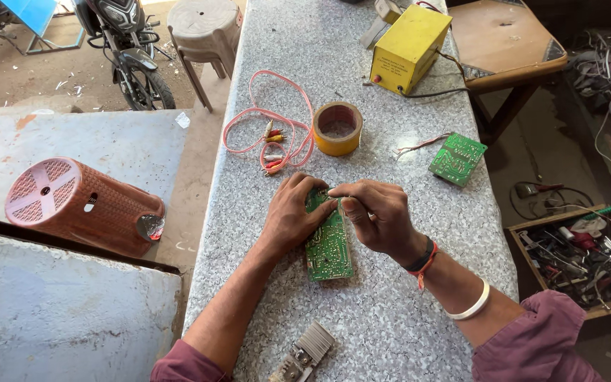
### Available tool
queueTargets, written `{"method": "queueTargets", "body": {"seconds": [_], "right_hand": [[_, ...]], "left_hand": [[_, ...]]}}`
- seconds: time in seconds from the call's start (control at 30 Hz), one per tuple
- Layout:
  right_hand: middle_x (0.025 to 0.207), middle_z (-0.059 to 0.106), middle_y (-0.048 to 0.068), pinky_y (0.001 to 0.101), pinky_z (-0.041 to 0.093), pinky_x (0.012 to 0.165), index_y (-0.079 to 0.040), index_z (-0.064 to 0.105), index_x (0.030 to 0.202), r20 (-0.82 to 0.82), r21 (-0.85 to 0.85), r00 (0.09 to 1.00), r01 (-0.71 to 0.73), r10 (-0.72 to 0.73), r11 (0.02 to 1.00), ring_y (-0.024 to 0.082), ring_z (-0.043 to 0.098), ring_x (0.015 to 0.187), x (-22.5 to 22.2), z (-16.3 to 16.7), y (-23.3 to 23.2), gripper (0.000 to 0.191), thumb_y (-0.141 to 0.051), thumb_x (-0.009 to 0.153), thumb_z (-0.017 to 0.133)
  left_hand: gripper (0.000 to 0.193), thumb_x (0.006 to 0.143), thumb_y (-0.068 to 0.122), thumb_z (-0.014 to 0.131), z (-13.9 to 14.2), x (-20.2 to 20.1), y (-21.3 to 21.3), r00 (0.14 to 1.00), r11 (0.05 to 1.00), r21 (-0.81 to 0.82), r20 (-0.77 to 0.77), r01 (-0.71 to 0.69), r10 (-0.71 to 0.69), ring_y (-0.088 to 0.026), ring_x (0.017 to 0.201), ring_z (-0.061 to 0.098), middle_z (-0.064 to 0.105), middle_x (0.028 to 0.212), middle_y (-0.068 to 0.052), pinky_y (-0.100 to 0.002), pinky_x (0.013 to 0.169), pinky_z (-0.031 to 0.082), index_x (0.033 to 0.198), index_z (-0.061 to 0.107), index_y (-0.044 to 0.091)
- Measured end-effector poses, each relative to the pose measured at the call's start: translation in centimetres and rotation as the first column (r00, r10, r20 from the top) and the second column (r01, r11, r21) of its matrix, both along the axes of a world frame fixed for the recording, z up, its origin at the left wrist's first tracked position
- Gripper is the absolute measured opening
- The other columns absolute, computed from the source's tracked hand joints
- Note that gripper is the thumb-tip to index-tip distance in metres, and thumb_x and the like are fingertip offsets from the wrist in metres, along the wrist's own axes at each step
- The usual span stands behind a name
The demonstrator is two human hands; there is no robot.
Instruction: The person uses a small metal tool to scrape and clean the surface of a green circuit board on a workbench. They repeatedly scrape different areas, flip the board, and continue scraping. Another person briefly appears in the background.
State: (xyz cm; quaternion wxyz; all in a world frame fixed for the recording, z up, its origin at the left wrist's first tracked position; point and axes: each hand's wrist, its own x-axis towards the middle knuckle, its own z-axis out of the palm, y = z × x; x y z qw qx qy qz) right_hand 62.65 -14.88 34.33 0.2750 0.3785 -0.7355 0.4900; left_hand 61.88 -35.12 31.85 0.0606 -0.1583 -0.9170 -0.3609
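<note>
On the speckled counter (390, 311), the left hand (293, 216) lies flat with fingers spread over the long green circuit board (330, 247), pinning it down, while the right hand (380, 216) has its fingers pinched at the board's far end, near a yellow tape roll (337, 128).

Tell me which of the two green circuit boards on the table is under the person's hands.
The long green circuit board near the table's front, with the left hand and right hand resting on its far end. The smaller green board lies untouched farther right, wires trailing.
</note>
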Motion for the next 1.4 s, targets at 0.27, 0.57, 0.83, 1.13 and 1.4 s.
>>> {"method": "queueTargets", "body": {"seconds": [0.27,0.57,0.83,1.13,1.4], "right_hand": [[0.091,0.075,0.010,0.0294,0.053,0.061,-0.006,0.070,0.115,0.038,-0.008,0.999,0.013,-0.012,1.000,0.014,0.067,0.067,0.3,0.4,0.3,0.026,-0.027,0.113,0.054],[0.076,0.066,0.004,0.0291,0.052,0.061,-0.007,0.069,0.125,0.041,-0.019,0.998,0.050,-0.049,0.999,0.012,0.065,0.064,0.1,0.6,0.6,0.025,-0.025,0.111,0.058],[0.081,0.072,0.005,0.0294,0.056,0.062,-0.002,0.060,0.128,0.149,-0.014,0.989,-0.018,0.019,1.000,0.013,0.071,0.068,-0.8,-0.5,0.7,0.027,-0.018,0.107,0.056],[0.087,0.075,0.018,0.0410,0.057,0.069,-0.002,0.072,0.100,0.347,0.407,0.929,-0.024,-0.131,0.913,0.032,0.074,0.077,-1.7,-0.7,0.3,0.018,-0.019,0.095,0.068],[0.089,0.076,0.018,0.0413,0.058,0.069,-0.003,0.073,0.106,0.437,0.399,0.890,-0.062,-0.130,0.915,0.031,0.076,0.077,-0.7,0.1,0.2,0.022,-0.020,0.094,0.066]], "left_hand": [[0.045,0.086,0.040,0.078,0.2,0.1,0.2,1.000,1.000,0.003,0.030,-0.008,0.008,-0.029,0.113,0.060,0.065,0.112,-0.009,-0.044,0.097,0.047,0.115,0.070,0.007],[0.045,0.086,0.041,0.078,0.2,-0.1,0.4,1.000,1.000,0.003,0.023,-0.004,0.004,-0.029,0.114,0.060,0.065,0.112,-0.009,-0.045,0.098,0.047,0.115,0.070,0.007],[0.043,0.087,0.039,0.077,-0.1,-0.3,0.1,1.000,1.000,0.011,0.013,-0.007,0.007,-0.030,0.115,0.060,0.065,0.113,-0.010,-0.045,0.098,0.047,0.115,0.070,0.007],[0.041,0.087,0.034,0.076,0.3,0.9,0.1,1.000,1.000,0.027,-0.021,0.000,0.001,-0.031,0.114,0.061,0.065,0.113,-0.011,-0.045,0.099,0.047,0.116,0.069,0.006],[0.042,0.085,0.036,0.077,0.8,1.8,0.0,1.000,1.000,-0.005,-0.003,-0.013,0.013,-0.030,0.112,0.061,0.066,0.112,-0.010,-0.044,0.096,0.048,0.115,0.070,0.007]]}}
